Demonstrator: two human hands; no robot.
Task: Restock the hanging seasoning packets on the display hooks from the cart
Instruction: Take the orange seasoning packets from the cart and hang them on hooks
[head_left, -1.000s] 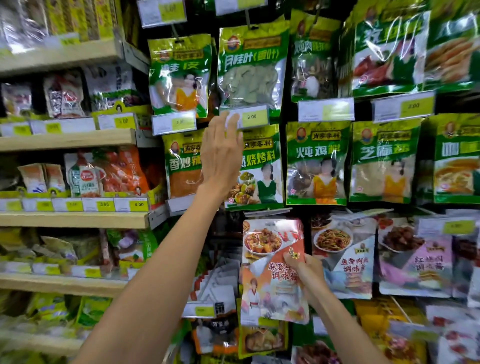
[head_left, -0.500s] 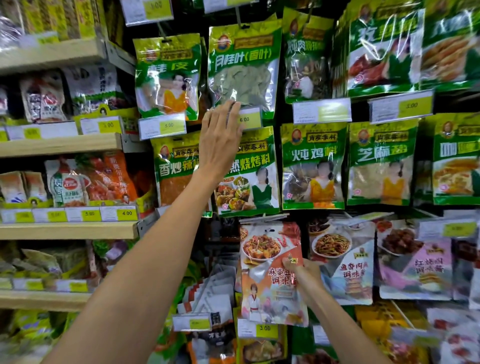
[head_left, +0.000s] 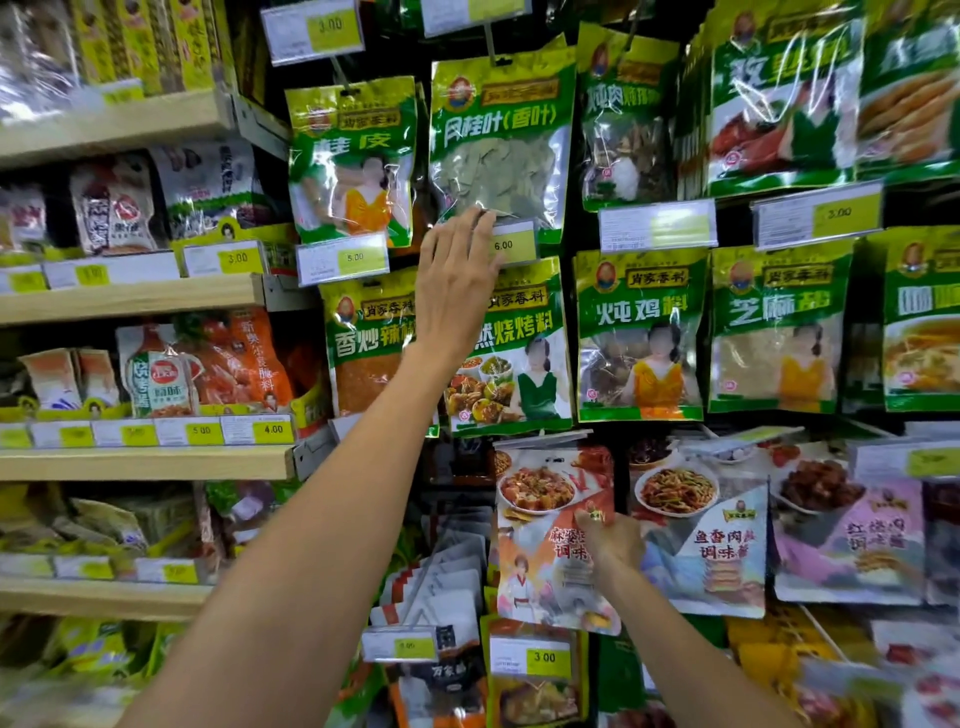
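Note:
My left hand reaches up with straight fingers. Its fingertips touch the 6.00 price tag and the bottom edge of the green bay-leaf packet hanging above it. Lower down, my right hand pinches the right side of a red seasoning packet printed with a dish of food. That packet is upright in front of the lower hook row, under a green barbecue-spice packet. Whether it hangs on a hook is hidden. The cart is out of view.
Green packets fill the hooks to the right, with pink and blue sauce packets below. Wooden shelves with bagged goods and price tags run along the left. A half-empty hook of white-backed packets sits lower centre.
My left hand has slid a little higher, from beside the price tag up onto the bay-leaf packet's lower edge. My right hand still holds the red packet in about the same place.

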